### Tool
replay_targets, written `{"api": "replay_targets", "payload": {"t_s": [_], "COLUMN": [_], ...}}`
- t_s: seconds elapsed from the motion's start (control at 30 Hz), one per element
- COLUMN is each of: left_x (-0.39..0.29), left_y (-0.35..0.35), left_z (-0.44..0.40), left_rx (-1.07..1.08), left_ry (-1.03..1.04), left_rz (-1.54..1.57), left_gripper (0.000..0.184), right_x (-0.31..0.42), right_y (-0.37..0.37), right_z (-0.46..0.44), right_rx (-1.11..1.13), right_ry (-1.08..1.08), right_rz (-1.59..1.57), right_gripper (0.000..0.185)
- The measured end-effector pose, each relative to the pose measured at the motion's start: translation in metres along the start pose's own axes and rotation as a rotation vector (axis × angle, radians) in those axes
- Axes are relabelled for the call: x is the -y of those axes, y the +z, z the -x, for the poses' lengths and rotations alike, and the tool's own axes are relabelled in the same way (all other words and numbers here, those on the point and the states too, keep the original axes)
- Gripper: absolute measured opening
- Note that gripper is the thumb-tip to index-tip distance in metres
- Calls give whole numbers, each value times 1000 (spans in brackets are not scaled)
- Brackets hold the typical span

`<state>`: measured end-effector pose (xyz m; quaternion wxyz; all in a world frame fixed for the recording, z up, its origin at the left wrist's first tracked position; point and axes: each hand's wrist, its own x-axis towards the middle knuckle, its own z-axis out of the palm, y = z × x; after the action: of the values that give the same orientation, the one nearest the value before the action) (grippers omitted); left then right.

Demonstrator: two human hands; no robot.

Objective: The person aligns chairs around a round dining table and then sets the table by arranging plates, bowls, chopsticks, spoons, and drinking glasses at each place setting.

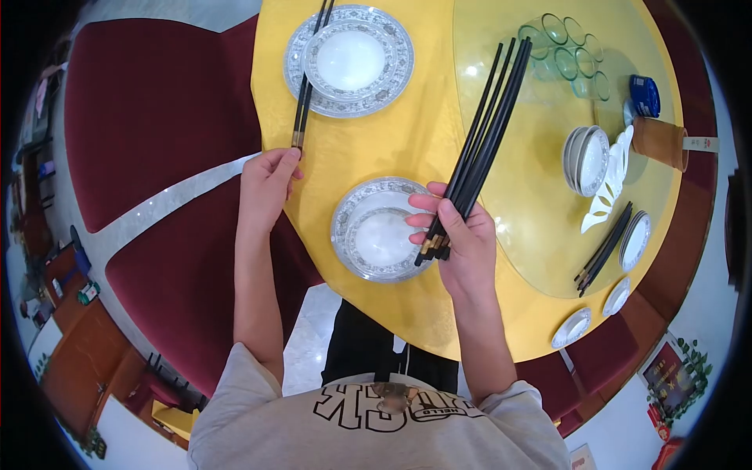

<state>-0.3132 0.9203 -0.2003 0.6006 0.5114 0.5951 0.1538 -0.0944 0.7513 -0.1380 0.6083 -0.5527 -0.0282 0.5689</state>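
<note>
Here, the left hand (pixel 272 172) pinches two chopsticks (pixel 302 117) by their gold-banded ends, maybe so the eating tips stay clean; they reach over the far plates (pixel 398 59). The right hand (pixel 468 227) has its thumb and fingers closed on a bunch (pixel 491 129), likely to keep it together, beside the near plates (pixel 342 235) on the yellow table (pixel 435 86).
</note>
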Motion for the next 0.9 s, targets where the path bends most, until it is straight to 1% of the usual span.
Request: {"api": "replay_targets", "payload": {"t_s": [0.17, 0.23, 0.3, 0.33, 0.37, 0.4, 0.47, 0.5, 0.57, 0.63, 0.73, 0.8, 0.87, 0.9], "left_x": [3, 7, 3, 2, 8, 13, 14, 16, 21, 30, 43, 50, 54, 53], "left_y": [2, 7, 12, 16, 21, 28, 46, 53, 64, 65, 65, 65, 65, 65], "left_z": [9, 19, 48, 67, 87, 107, 140, 149, 164, 172, 180, 187, 191, 193], "left_rx": [-58, -420, -419, -419, -293, -169, 112, 97, 175, 173, 182, 186, 162, 159], "left_ry": [29, 242, 256, 273, 234, 195, 178, 172, 169, 136, 91, 71, -7, -4], "left_rz": [-89, -223, -209, -192, -150, -108, 129, 125, 366, 347, 367, 402, 415, 411], "left_gripper": [25, 22, 19, 17, 15, 15, 14, 14, 12, 11, 10, 10, 6, 6], "right_x": [-6, -7, -11, -14, -18, -23, -33, -39, -50, -60, -71, -77, -82, -85], "right_y": [-9, -11, -16, -20, -22, -23, -22, -21, -20, -22, -25, -26, -26, -26], "right_z": [10, 14, 22, 27, 34, 41, 56, 64, 76, 88, 97, 101, 104, 106], "right_rx": [21, 37, 56, 124, 192, 198, 343, 383, 420, 455, 439, 457, 482, 479], "right_ry": [28, 40, 55, 85, 119, 129, 292, 354, 402, 460, 501, 490, 473, 472], "right_rz": [-8, -7, -10, -12, -14, -16, 95, 84, 93, 92, 110, 151, 190, 202], "right_gripper": [30, 30, 29, 29, 28, 28, 28, 27, 27, 27, 28, 28, 28, 28]}}
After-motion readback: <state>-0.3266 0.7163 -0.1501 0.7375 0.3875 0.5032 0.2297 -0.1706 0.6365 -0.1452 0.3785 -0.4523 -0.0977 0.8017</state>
